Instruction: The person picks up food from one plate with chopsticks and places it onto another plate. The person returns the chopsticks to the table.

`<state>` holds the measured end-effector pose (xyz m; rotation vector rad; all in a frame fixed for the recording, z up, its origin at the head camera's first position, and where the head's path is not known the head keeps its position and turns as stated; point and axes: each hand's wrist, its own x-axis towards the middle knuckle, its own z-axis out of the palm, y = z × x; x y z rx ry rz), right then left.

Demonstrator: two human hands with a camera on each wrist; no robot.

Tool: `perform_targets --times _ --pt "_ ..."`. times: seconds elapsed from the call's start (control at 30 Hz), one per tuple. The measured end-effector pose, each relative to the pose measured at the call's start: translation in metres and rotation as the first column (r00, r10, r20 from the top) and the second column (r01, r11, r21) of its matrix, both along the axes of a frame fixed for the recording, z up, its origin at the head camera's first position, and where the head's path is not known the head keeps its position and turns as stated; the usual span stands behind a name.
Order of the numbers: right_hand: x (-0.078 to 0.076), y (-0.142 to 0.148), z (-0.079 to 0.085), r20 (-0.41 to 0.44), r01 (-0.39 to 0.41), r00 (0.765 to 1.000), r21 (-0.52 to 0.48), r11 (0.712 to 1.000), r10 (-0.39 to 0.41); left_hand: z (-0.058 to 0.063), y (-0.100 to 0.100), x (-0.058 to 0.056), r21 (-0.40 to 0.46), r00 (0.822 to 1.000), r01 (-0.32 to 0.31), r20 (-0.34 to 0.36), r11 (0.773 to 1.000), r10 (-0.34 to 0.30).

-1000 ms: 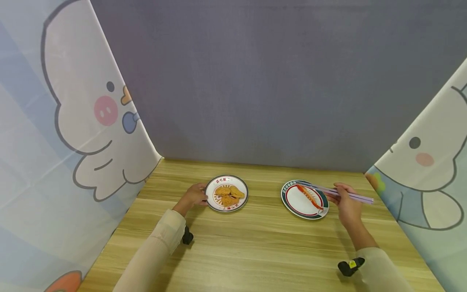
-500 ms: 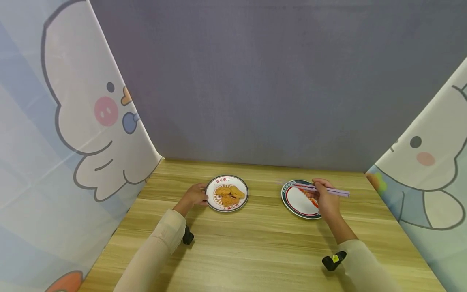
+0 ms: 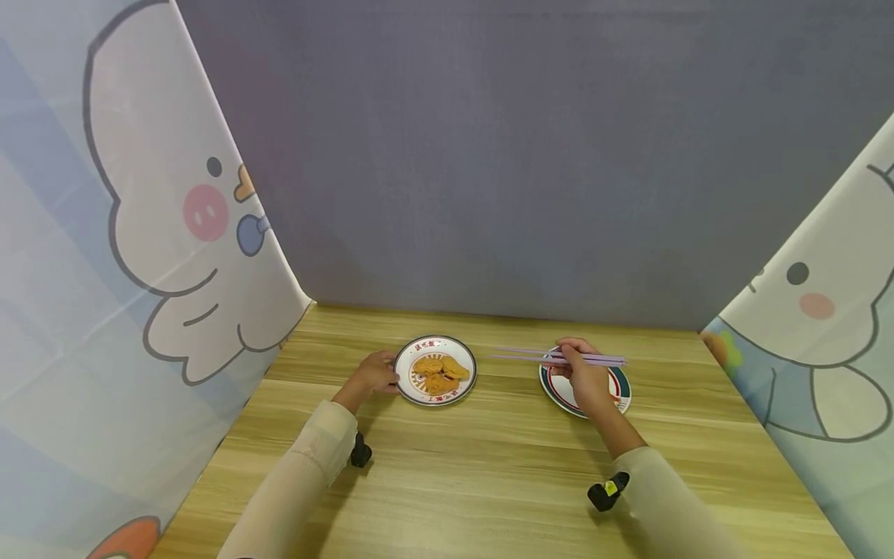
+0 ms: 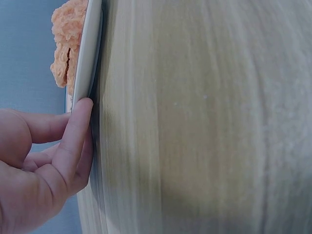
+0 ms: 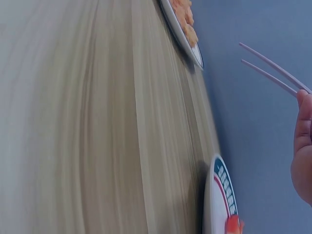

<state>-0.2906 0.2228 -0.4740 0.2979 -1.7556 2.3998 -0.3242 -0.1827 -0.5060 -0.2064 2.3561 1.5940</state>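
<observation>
My left hand [image 3: 374, 373] pinches the left rim of a white plate [image 3: 447, 348] with a dark edge and red lettering. Several golden-brown fried nuggets [image 3: 441, 375] lie in its middle. In my right hand [image 3: 585, 376] are two lilac chopsticks [image 3: 606, 360], their tips slightly apart and pointing left toward the nuggets. Nothing is between the tips. That hand is above a second plate [image 3: 562, 394], which has a green-and-red rim. An orange-red shrimp-like piece [image 5: 233, 224] lies on this second plate, mostly hidden behind the hand in the head view.
Both plates stand on a wood-grain table [image 3: 447, 481]. A grey cloth panel [image 3: 489, 171] rises at the back. Printed cartoon sheets flank the table on the left [image 3: 168, 256] and right [image 3: 824, 341]. Each sleeve carries a small black device near the wrist.
My right hand has moved left across the second plate with the chopsticks, whose tips now reach past it toward the nuggets. My left hand and both plates have stayed put.
</observation>
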Motion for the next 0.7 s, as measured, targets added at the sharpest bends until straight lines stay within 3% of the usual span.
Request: perform_targets --times 0.27,0.7 --pt "-0.002 -0.027 0.000 0.025 -0.021 1.000 0.052 0.998 0.020 0.001 0.000 0.000 -0.012 1.000 0.002 0.001 1.000 -0.002" --pt "-0.009 -0.066 -0.007 -0.040 -0.076 0.996 0.126 0.989 0.082 0.003 -0.001 0.001 -0.002 1.000 0.022 -0.001 1.000 -0.022"
